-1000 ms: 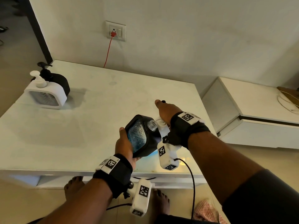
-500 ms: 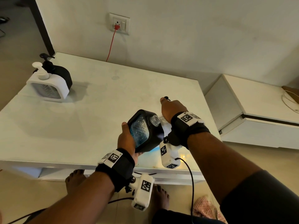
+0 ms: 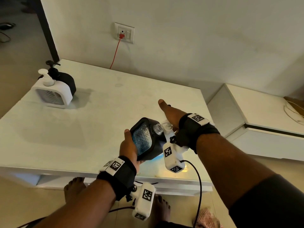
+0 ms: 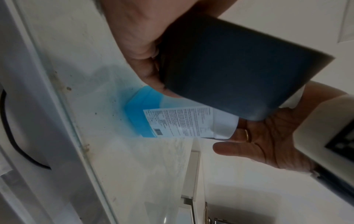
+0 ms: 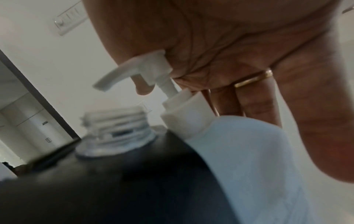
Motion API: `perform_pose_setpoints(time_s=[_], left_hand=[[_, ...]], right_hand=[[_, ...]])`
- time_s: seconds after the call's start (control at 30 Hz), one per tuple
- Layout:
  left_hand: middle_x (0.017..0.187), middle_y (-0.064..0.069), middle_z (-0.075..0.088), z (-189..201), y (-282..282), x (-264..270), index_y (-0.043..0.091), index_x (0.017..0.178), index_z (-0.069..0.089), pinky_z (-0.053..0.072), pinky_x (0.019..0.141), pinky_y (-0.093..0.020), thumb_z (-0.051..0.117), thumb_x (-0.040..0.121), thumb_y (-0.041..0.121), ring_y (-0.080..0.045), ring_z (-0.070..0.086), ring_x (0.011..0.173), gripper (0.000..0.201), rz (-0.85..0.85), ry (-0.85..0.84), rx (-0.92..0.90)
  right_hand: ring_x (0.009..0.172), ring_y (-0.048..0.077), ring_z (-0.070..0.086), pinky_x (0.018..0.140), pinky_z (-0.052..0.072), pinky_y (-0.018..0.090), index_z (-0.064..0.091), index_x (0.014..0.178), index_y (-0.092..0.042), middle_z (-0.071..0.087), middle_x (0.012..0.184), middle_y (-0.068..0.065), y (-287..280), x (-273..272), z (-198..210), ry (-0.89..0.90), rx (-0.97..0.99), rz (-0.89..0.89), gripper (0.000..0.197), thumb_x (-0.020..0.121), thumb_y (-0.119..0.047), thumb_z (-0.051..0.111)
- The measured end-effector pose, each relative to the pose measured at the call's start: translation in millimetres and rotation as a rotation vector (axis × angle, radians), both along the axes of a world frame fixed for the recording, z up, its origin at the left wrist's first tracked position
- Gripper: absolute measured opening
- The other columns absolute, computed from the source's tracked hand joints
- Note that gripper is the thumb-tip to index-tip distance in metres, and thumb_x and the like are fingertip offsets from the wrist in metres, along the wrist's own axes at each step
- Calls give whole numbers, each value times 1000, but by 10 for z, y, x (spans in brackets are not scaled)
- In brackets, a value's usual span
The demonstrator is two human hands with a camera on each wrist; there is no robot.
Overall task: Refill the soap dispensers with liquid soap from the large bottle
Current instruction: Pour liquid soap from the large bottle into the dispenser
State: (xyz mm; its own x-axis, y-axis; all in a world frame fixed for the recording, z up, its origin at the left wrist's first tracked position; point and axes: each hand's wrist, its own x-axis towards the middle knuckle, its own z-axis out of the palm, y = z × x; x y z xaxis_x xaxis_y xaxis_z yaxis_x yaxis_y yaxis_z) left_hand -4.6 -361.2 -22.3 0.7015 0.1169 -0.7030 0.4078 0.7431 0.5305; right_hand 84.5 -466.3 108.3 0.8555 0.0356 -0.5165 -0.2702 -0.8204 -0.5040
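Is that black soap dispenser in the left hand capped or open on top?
Open. The black dispenser shows a bare clear threaded neck with no pump on it.

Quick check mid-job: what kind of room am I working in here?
Probably a room in a home, not a workshop: a low white table, a wall socket with a red cord plugged in, and a low white cabinet beside it.

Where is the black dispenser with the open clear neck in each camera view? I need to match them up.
Head: black dispenser at lower centre, tilted, gripped by the left hand.
Left wrist: its dark body fills the upper right.
Right wrist: blurred black body across the bottom, clear neck above it.
Shared landmark: the large bottle with white pump, beside it.
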Motion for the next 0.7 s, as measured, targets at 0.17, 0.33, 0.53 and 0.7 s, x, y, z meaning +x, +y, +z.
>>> perform_pose_setpoints(time_s=[0.17,0.33,0.53,0.7], left_hand=[[119,-13,70,-10,-6,-2,28,107,65,56,98,-53,34,105,63,-35,67,111,46,4,-2,8],[115,-12,71,-26,-15,3,26,112,66,58,85,-46,33,106,63,-32,68,104,49,-4,-3,10],[121,-14,69,-48,-24,1,27,121,63,58,92,-51,34,106,64,-35,67,107,49,3,-2,5],[123,-14,69,-50,-13,5,26,127,62,57,95,-53,34,105,64,-36,67,110,52,5,6,11]], right_hand=[[109,29,53,103,37,37,45,144,-12,55,124,14,32,21,-156,-22,-20,-30,72,100,-64,21],[135,30,42,108,29,36,42,146,-10,42,150,15,8,68,-244,-37,-40,-69,69,101,-60,27],[126,37,50,102,39,39,48,139,-5,53,137,22,-35,73,-343,-104,-90,-59,53,107,-40,24],[124,35,52,105,38,39,47,142,-11,54,138,16,-31,111,-410,-115,-111,-96,70,98,-62,28]])
